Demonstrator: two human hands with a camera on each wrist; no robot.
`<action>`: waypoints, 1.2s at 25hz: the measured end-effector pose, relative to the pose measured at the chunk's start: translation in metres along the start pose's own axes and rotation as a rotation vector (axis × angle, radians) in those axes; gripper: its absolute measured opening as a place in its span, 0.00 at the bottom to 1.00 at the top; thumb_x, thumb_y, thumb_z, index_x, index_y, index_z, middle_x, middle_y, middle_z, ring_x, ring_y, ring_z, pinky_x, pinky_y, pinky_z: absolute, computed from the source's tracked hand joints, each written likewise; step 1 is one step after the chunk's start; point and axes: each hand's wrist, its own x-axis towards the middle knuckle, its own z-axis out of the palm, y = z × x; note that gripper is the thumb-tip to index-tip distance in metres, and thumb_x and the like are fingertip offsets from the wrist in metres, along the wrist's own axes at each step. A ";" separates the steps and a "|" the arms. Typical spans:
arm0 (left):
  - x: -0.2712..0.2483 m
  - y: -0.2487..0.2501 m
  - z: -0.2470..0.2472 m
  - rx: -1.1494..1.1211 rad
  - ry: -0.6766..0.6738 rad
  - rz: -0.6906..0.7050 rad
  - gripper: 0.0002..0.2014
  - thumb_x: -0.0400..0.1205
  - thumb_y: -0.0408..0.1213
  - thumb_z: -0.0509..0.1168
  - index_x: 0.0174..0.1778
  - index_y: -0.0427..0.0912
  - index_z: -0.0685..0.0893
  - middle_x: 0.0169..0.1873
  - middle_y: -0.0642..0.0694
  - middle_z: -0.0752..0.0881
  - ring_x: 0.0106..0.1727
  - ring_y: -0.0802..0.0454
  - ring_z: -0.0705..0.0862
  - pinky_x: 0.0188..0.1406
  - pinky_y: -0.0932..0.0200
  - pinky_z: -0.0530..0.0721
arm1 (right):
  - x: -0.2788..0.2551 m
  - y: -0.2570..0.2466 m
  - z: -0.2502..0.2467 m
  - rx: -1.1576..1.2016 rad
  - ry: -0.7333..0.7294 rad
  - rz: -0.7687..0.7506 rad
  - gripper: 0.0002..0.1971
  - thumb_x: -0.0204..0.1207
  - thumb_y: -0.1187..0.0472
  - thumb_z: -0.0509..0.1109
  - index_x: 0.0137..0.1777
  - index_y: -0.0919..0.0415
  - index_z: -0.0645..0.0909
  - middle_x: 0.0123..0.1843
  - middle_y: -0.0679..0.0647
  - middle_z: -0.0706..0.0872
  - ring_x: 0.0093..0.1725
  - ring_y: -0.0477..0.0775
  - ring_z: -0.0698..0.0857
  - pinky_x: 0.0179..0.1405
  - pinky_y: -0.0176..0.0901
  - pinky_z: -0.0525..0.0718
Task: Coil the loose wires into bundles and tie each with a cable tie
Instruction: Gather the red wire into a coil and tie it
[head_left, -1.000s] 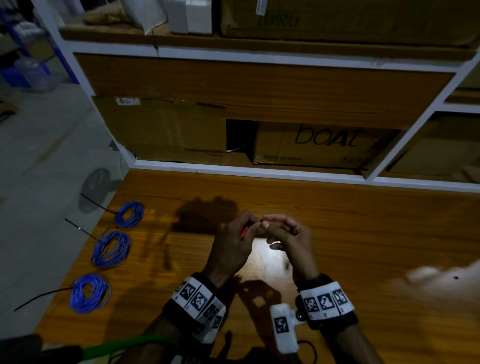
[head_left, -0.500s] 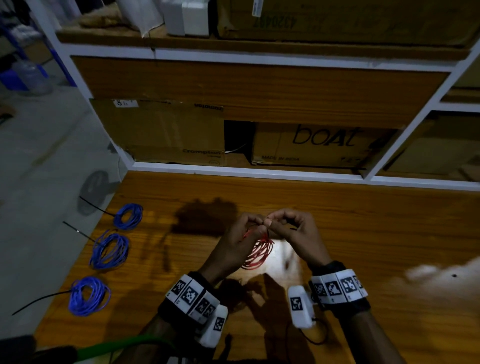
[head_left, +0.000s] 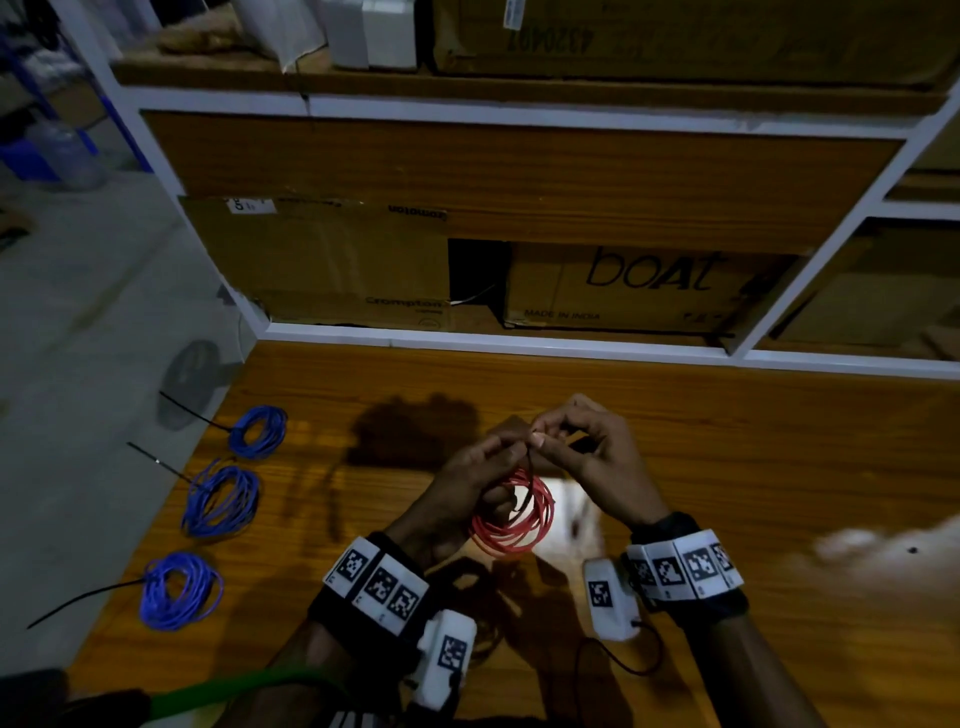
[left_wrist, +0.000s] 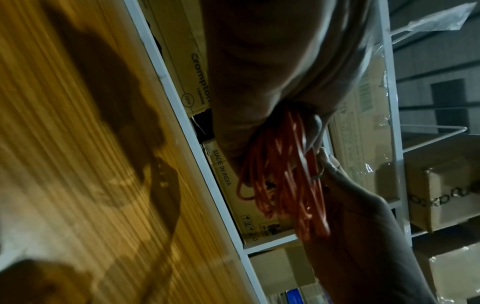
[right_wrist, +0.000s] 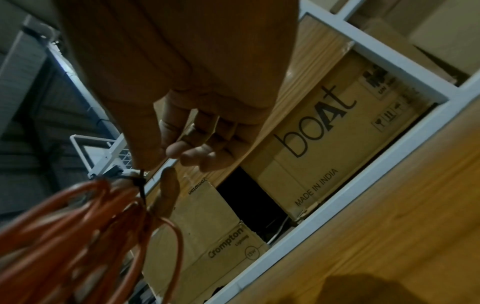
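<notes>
Head view: both hands are raised above the wooden table (head_left: 727, 467), working at the top of a red wire coil (head_left: 514, 519) that hangs between them. The left hand (head_left: 467, 483) curls round the coil's upper strands; the right hand (head_left: 597, 457) pinches a black cable tie (head_left: 529, 462) with thumb and forefinger. Three blue coils (head_left: 218, 499), each with a black tie tail, lie at the table's left edge.

Left wrist view: blurred, but the red wire coil (left_wrist: 285, 181) hangs from that hand's closed fingers, clear of the table.

Right wrist view: the cable tie (right_wrist: 141, 183) wraps the gathered strands just under the pinching fingertips (right_wrist: 145, 158).

To finish well, I judge the left hand should keep every loop gathered tight while the right pulls the tail straight through the head, catching no stray strand outside
</notes>
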 end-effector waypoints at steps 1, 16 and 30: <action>0.000 -0.001 0.000 -0.017 -0.001 0.000 0.13 0.85 0.39 0.64 0.63 0.42 0.85 0.23 0.50 0.65 0.18 0.60 0.62 0.22 0.61 0.60 | 0.000 -0.001 0.000 -0.019 -0.011 -0.011 0.05 0.76 0.56 0.77 0.44 0.42 0.88 0.45 0.47 0.82 0.46 0.54 0.83 0.42 0.60 0.86; 0.001 -0.009 0.006 0.070 0.191 -0.145 0.07 0.86 0.38 0.61 0.48 0.39 0.80 0.22 0.47 0.63 0.19 0.54 0.60 0.25 0.59 0.56 | 0.009 -0.004 0.006 -0.114 0.121 -0.017 0.07 0.77 0.60 0.76 0.41 0.47 0.85 0.44 0.45 0.83 0.44 0.46 0.83 0.41 0.47 0.84; -0.004 -0.017 0.002 0.119 0.209 -0.223 0.10 0.84 0.32 0.56 0.38 0.39 0.78 0.18 0.53 0.65 0.16 0.60 0.59 0.15 0.69 0.56 | 0.019 -0.008 0.007 0.094 0.173 -0.024 0.02 0.86 0.66 0.66 0.51 0.63 0.79 0.41 0.55 0.92 0.39 0.53 0.90 0.36 0.38 0.84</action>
